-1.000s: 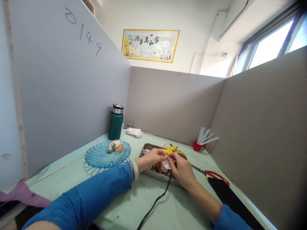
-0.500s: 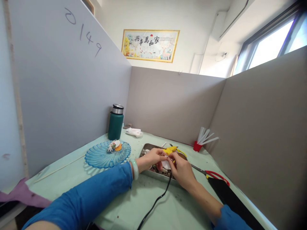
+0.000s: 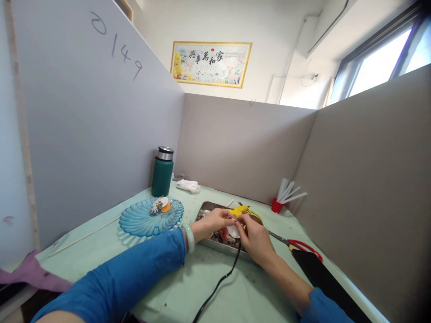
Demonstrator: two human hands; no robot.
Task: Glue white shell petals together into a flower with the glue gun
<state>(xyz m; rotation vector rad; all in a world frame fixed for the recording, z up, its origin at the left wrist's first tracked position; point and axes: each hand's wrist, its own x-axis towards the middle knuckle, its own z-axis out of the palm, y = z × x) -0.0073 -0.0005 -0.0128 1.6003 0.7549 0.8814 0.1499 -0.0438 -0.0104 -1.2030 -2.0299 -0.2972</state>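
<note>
While left hand (image 3: 216, 220) and right hand (image 3: 257, 235) pinch a white piece (image 3: 233, 231), a red cup (image 3: 277, 207) holds sticks (image 3: 286, 193).

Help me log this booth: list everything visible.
Cylindrical metal-topped bottle: one, green, rear left
Scalloped translucent plate: one, blue, left
Ornaments: several, multicoloured, on plate
Crumpled packet: one, white, rear
Rectangular metal tray: one, silver, centre
Bulky tool: one, yellow, centre
Thin cord: one, black, front centre
Small cup: one, red, rear right
Slim strips: several, whitish, in cup
Long scissors: one, red-handled, right
Flat slab: one, black, right
Table covering: one, pale-green, below
Framed picture: one, gold-edged, above
Partitions: three, grey, surrounding
Window: one, bright, upper right
Small item: one, white, over tray
Left hand, right hand: two, blue-sleeved, centre
</note>
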